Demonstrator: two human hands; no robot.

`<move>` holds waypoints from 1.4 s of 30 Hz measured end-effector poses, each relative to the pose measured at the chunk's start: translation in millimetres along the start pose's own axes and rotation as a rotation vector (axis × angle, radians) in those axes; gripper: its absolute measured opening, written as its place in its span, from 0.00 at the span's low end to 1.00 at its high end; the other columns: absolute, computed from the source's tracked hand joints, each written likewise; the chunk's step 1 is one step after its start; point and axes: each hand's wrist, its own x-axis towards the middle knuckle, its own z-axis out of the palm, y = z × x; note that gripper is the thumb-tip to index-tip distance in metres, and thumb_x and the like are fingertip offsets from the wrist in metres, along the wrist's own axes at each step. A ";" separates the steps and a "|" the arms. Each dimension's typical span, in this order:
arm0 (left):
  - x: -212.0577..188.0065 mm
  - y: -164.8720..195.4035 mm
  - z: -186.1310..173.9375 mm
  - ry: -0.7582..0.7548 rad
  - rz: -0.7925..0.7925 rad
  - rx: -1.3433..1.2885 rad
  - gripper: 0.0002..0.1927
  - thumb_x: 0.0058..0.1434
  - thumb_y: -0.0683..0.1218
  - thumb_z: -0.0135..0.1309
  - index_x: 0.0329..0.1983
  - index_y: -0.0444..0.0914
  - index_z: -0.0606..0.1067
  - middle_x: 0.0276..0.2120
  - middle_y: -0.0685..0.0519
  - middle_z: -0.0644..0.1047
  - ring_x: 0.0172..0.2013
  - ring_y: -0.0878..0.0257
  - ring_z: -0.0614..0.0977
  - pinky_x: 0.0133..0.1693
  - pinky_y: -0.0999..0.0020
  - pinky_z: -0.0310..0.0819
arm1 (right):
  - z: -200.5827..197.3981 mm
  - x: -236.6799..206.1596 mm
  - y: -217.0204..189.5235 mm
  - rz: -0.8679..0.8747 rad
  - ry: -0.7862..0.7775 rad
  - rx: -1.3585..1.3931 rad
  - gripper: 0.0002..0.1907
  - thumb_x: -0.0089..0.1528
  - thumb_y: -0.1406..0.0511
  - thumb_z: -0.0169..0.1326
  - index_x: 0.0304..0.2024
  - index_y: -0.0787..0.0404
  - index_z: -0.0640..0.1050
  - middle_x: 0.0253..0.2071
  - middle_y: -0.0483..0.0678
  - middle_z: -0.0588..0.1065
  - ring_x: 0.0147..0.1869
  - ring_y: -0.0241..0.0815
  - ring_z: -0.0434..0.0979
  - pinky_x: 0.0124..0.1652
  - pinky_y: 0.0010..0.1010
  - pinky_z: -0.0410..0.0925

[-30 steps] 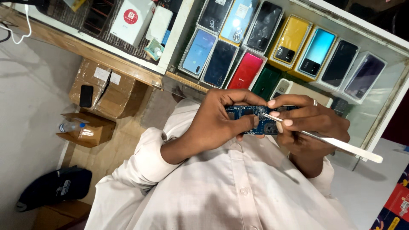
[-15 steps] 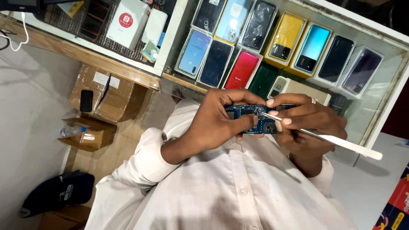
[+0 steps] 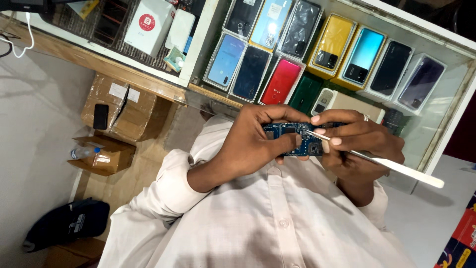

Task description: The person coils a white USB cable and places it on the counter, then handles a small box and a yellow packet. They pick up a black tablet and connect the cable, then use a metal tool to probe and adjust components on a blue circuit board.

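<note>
Left hand [image 3: 248, 144] clamped the blue circuit board [image 3: 297, 139] at chest height. Right hand [image 3: 357, 141], at 3 o'clock, pinched white tweezers [image 3: 391, 166], tip touching the board. Probing step, seemingly; next move needs fine, steady tip control.

Both hands grip blue circuit board [image 3: 296, 139], tweezers [image 3: 377, 161].

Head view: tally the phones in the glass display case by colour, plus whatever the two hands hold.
Red phone: 1
Yellow phone: 1
Green phone: 1
Blue-shaded phones: 4
Black or dark phones: 4
Circuit board, in left hand: 1
Pale stick tool, in right hand: 1
Total: 13
</note>
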 end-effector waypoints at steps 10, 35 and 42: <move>2.3 -3.4 -0.2 -0.011 -0.014 -0.010 0.13 0.64 0.33 0.55 0.52 0.29 0.78 0.39 0.46 0.84 0.33 0.66 0.87 0.25 0.77 0.79 | -2.7 -3.7 -0.1 0.020 -0.019 -0.025 0.11 0.61 0.78 0.63 0.37 0.65 0.73 0.33 0.53 0.77 0.45 0.59 0.85 0.39 0.37 0.81; -3.4 -8.3 -9.2 0.103 0.127 0.126 0.18 0.69 0.39 0.58 0.61 0.31 0.77 0.35 0.58 0.80 0.30 0.79 0.74 0.30 0.81 0.69 | 29.0 -8.2 5.5 -0.109 0.057 -0.224 0.16 0.65 0.74 0.54 0.48 0.61 0.61 0.38 0.61 0.79 0.48 0.56 0.84 0.72 0.53 0.59; -0.7 0.0 -31.4 0.055 0.113 -0.079 0.20 0.69 0.43 0.58 0.62 0.31 0.74 0.43 0.52 0.84 0.38 0.74 0.83 0.35 0.78 0.80 | 14.6 8.6 8.0 -0.077 0.572 0.021 0.10 0.71 0.68 0.56 0.51 0.56 0.67 0.40 0.48 0.75 0.34 0.36 0.83 0.42 0.32 0.80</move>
